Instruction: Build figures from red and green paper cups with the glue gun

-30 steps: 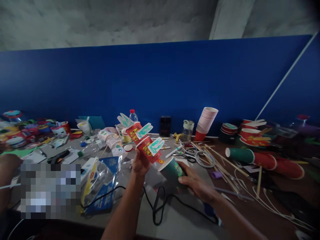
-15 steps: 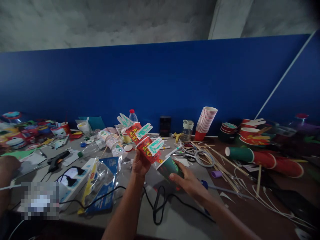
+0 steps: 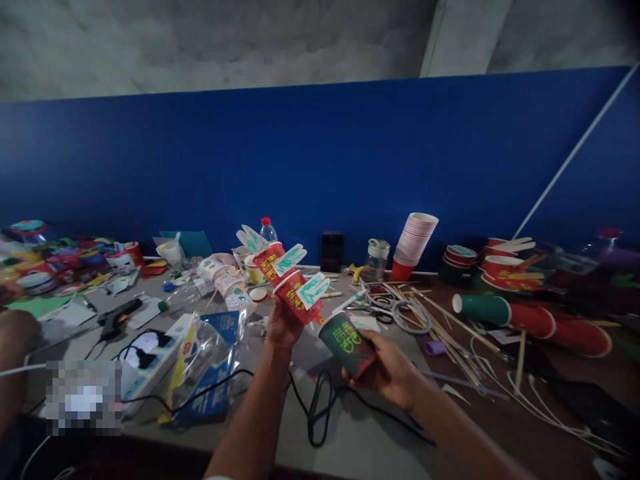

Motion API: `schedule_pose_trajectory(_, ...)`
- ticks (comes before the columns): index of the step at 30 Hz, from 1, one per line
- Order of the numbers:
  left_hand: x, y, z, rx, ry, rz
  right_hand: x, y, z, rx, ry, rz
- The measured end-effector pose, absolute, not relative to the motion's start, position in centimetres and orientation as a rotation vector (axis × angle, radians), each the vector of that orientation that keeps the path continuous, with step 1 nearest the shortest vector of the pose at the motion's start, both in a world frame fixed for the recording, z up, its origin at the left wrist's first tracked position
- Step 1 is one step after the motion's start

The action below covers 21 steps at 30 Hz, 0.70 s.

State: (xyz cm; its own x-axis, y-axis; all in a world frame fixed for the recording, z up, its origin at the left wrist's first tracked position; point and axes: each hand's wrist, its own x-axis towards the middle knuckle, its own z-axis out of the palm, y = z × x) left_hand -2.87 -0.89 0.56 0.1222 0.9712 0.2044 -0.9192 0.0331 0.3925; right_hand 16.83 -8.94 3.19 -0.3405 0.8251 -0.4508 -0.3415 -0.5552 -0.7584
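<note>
Two red paper cups (image 3: pixel 289 293), joined end to end and bearing white paper pieces with green marks, are held up over the table by my left hand (image 3: pixel 283 328), its fingers wrapped round the lower cup. My right hand (image 3: pixel 385 367) grips a dark green cup (image 3: pixel 345 343) with yellow-green lettering. That cup lies tilted, its open rim facing up and left, just below and right of the red cups. A small gap parts the green cup from the red ones.
Behind stands a leaning stack of white cups (image 3: pixel 416 237). Wooden sticks (image 3: pixel 445 333) and scissors lie right; a row of green and red cups (image 3: pixel 530 319) beyond. Left are a glue gun (image 3: pixel 117 319), a power strip (image 3: pixel 160 357) and blue packaging (image 3: pixel 215 360). A person's arm (image 3: pixel 15 353) shows far left.
My right hand has turned the green cup so its lettering faces me, and the fingers have moved round to its lower end. My left hand and the red cups are nearly unmoved.
</note>
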Motion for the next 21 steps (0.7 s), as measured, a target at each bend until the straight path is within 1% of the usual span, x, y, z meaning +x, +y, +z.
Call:
schedule_pose_trajectory(3,-2.9,-0.8,0.5,0.478,0.136,1.461,16.9,-9.4,3.3,-1.094,-0.674,1.978)
schedule_pose_trajectory(9,-3.1,-0.7,0.2,0.469,0.146,1.463,16.4,-9.8,4.0,-0.965,-0.824,1.986)
schedule_pose_trajectory(15,-2.9,-0.8,0.4,0.459,0.158,1.468,15.5,-9.8,4.4,-1.068,-0.847,1.865)
schedule_pose_trajectory(21,-2.9,-0.9,0.5,0.484,0.14,1.446,15.2,-9.7,5.0,-1.048,-0.942,1.763)
